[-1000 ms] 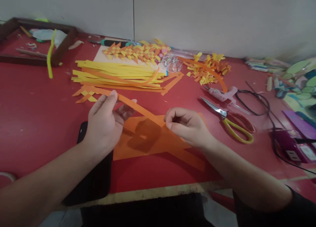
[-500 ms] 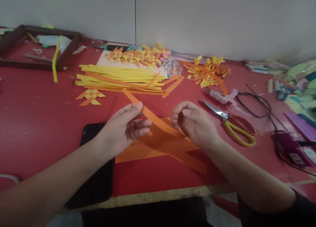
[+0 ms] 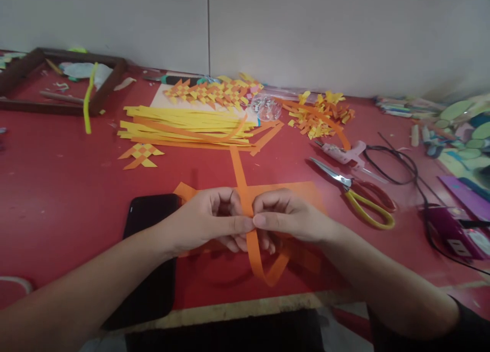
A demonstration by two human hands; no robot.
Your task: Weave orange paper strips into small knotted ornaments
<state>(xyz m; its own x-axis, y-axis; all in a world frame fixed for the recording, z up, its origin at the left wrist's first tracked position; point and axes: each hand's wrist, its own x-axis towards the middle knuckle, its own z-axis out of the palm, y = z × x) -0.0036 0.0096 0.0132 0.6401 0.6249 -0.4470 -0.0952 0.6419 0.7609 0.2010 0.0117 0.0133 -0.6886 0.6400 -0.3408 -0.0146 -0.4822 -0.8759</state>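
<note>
An orange paper strip (image 3: 240, 174) runs between my hands over the front of the red table. My left hand (image 3: 220, 219) pinches it from the left side, thumb on top. From the right, my right hand (image 3: 285, 217) grips the same strip, and the two thumb tips touch. The strip's far end points away from me, while its near part hangs down and curls up to the right. Beneath my hands lies orange paper (image 3: 302, 191), partly covered by them. A black phone (image 3: 153, 214) rests under my left forearm.
Scissors (image 3: 352, 189) and a pink glue gun (image 3: 346, 153) with a black cord lie to the right. Yellow and orange strips (image 3: 184, 122), a woven paper fish (image 3: 141, 155) and woven pieces (image 3: 214, 91) sit farther back. A brown frame (image 3: 103, 84) stands back left.
My right hand has come left and closed on the strip beside my left hand. The strip has swung from slanting to nearly lengthwise, its near part now looped.
</note>
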